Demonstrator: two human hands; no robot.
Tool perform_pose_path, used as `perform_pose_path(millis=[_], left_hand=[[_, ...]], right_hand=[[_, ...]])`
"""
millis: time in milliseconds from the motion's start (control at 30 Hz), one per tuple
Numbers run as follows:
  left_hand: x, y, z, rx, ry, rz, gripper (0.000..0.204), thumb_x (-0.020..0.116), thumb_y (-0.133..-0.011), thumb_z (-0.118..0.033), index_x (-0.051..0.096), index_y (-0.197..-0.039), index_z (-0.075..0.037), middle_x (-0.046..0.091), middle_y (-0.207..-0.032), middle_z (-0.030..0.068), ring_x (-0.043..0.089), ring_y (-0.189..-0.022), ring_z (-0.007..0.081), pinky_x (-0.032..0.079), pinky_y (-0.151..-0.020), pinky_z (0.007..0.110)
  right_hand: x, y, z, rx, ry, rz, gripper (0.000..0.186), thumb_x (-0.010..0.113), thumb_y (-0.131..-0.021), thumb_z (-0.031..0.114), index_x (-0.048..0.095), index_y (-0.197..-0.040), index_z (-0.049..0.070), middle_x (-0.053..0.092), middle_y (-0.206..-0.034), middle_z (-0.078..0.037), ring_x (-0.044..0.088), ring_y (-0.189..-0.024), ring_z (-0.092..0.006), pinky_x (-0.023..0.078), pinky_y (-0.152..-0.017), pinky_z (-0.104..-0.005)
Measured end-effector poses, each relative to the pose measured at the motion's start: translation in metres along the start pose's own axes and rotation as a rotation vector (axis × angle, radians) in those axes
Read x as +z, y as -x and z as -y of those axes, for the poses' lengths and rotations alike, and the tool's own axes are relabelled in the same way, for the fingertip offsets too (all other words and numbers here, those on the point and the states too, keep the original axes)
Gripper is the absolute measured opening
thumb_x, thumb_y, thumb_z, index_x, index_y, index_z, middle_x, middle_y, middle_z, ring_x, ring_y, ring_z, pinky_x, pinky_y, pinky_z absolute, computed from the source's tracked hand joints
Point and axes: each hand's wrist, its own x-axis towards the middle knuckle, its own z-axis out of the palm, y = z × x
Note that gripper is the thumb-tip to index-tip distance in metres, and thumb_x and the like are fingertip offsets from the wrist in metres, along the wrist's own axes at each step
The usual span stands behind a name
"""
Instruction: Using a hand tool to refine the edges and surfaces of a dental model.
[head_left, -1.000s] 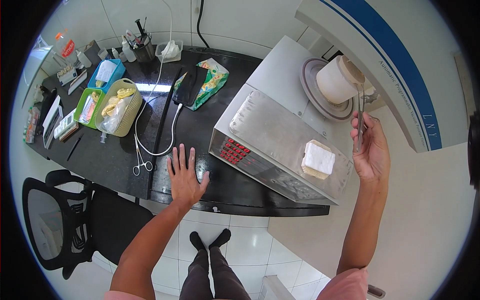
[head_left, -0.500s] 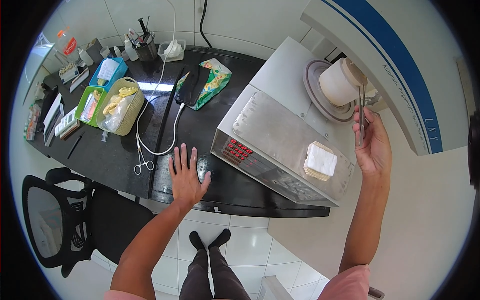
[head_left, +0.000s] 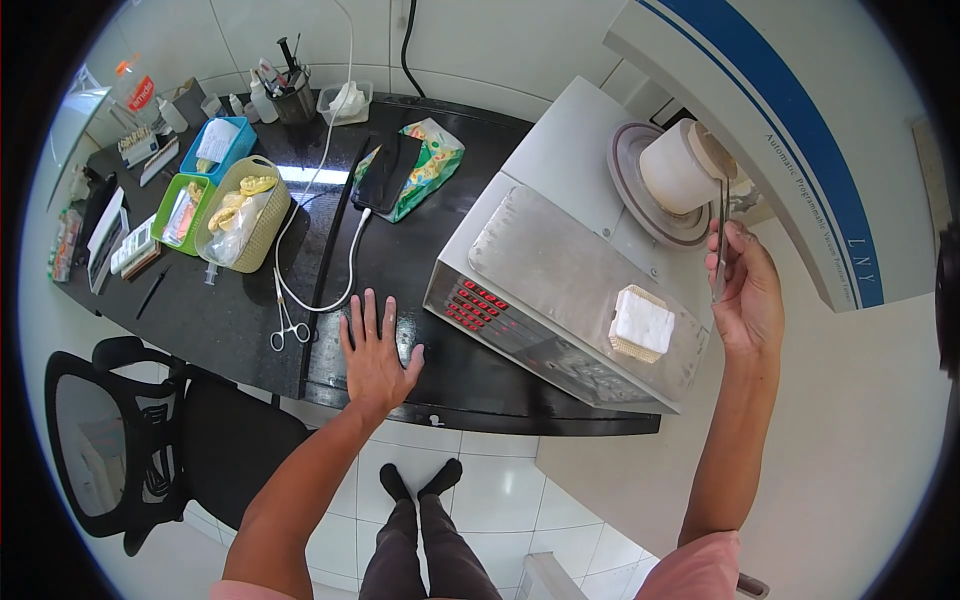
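My left hand [head_left: 376,355] lies flat on the black countertop [head_left: 400,270] with its fingers spread, holding nothing. In my right hand [head_left: 747,285] is a pair of metal tweezers [head_left: 721,245], raised beside the furnace. Their tips reach up to the edge of the pale cylindrical firing chamber [head_left: 680,172]; whether they grip anything there I cannot make out. That chamber hangs tilted over a round base plate [head_left: 630,190] on the furnace [head_left: 560,230]. On the furnace's metal top, a small honeycomb tray [head_left: 636,351] carries a white pad [head_left: 641,323].
Left of the furnace lie a phone [head_left: 388,175] on a colourful packet [head_left: 436,160], a white cable and scissor-handled forceps [head_left: 290,335]. Farther left stand a cream basket [head_left: 265,235], a green basket [head_left: 170,238] and a blue basket [head_left: 240,145]. An office chair [head_left: 230,440] stands at the lower left.
My right hand and the tweezers have shifted only very slightly. My left hand stays flat in the same place on the countertop.
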Motion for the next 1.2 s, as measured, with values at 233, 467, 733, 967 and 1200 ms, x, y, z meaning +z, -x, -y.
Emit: perform_pose_path(millis=[233, 467, 733, 967, 1200], left_hand=[[-0.001, 0.0, -0.002, 0.005, 0.006, -0.008, 0.08, 0.058, -0.083, -0.039, 0.025, -0.147, -0.004, 0.014, -0.155, 0.02, 0.008, -0.145, 0.0368, 0.007, -0.116, 0.052], [-0.002, 0.001, 0.002, -0.002, -0.002, 0.005, 0.079, 0.057, -0.084, -0.04, 0.026, -0.147, -0.004, 0.014, -0.155, 0.0203, 0.007, -0.145, 0.0368, 0.007, -0.116, 0.052], [-0.001, 0.0, 0.001, -0.001, 0.007, 0.01, 0.079, 0.057, -0.084, -0.04, 0.026, -0.147, -0.004, 0.014, -0.155, 0.0198, 0.007, -0.145, 0.0363, 0.007, -0.116, 0.052], [0.0, 0.001, 0.002, 0.003, -0.003, -0.002, 0.079, 0.057, -0.084, -0.04, 0.027, -0.147, -0.004, 0.013, -0.155, 0.0193, 0.007, -0.145, 0.0363, 0.008, -0.116, 0.052], [0.0, -0.001, -0.003, 0.005, -0.003, -0.009, 0.079, 0.058, -0.083, -0.04, 0.027, -0.146, -0.004, 0.014, -0.155, 0.0197, 0.008, -0.144, 0.0368, 0.009, -0.115, 0.052]], right_hand=[[0.007, 0.021, 0.004, -0.029, 0.115, 0.024, 0.017, 0.058, -0.091, 0.016, 0.059, -0.097, 0.0, 0.064, -0.077, -0.005, 0.063, -0.059, -0.0098, 0.049, -0.051, -0.0168], [0.021, 0.071, -0.015, 0.083, 0.095, 0.107, 0.01, 0.054, -0.09, 0.011, 0.054, -0.092, 0.001, 0.063, -0.075, -0.009, 0.063, -0.056, -0.0141, 0.051, -0.051, -0.0213], [0.04, 0.112, -0.055, 0.358, 0.083, 0.164, 0.01, 0.057, -0.088, 0.006, 0.055, -0.095, -0.001, 0.064, -0.076, -0.01, 0.066, -0.059, -0.0179, 0.054, -0.05, -0.0252], [0.049, 0.111, -0.079, 0.401, 0.105, 0.205, 0.011, 0.059, -0.089, 0.008, 0.056, -0.096, -0.001, 0.064, -0.077, -0.01, 0.067, -0.062, -0.0176, 0.054, -0.052, -0.0258], [0.047, 0.113, -0.079, 0.422, 0.126, 0.18, 0.016, 0.061, -0.089, 0.01, 0.058, -0.098, -0.002, 0.065, -0.079, -0.011, 0.067, -0.063, -0.0184, 0.055, -0.053, -0.0264]])
